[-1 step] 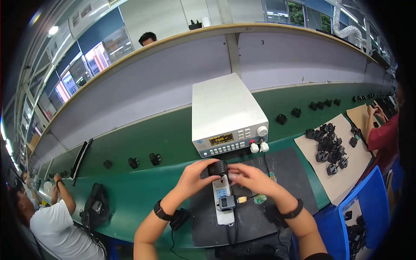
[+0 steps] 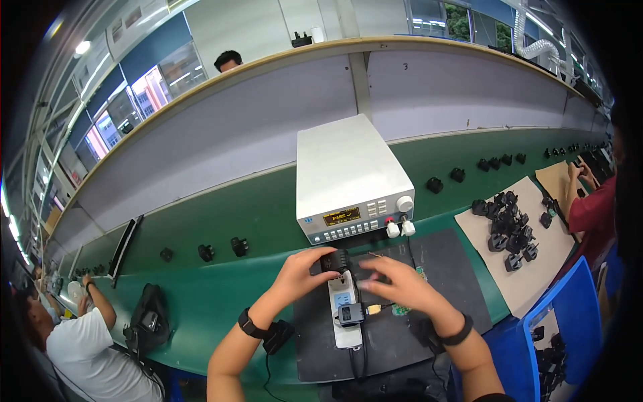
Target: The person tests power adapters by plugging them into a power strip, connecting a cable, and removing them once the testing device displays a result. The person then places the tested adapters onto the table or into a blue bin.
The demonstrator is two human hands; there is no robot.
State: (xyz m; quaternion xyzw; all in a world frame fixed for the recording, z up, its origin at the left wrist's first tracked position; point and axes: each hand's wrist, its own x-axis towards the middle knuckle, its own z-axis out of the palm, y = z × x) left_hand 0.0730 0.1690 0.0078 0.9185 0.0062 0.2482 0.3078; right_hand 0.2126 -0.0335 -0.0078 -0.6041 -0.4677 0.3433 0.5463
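Observation:
My left hand (image 2: 305, 273) grips a black power adapter (image 2: 337, 260) at the far end of a white power strip (image 2: 348, 337). Whether the adapter is fully seated there is hidden by my fingers. To its right, my right hand (image 2: 392, 280) hovers apart from the adapter, fingers spread and slightly blurred, holding nothing visible. A second black adapter (image 2: 350, 313) is plugged into the strip nearer to me, with a yellow connector (image 2: 374, 309) at its right side. Small green circuit boards (image 2: 400, 311) lie beside it, partly under my right hand.
Behind the strip stands a white test instrument (image 2: 355, 181) with a lit screen and two white plugs. Black adapters (image 2: 512, 231) are heaped on cardboard at the right. A blue chair (image 2: 576, 301) and co-workers flank the green bench; a black bag (image 2: 149, 318) lies left.
My right hand has drawn slightly right, away from the adapter. The left hand keeps its hold in the same place.

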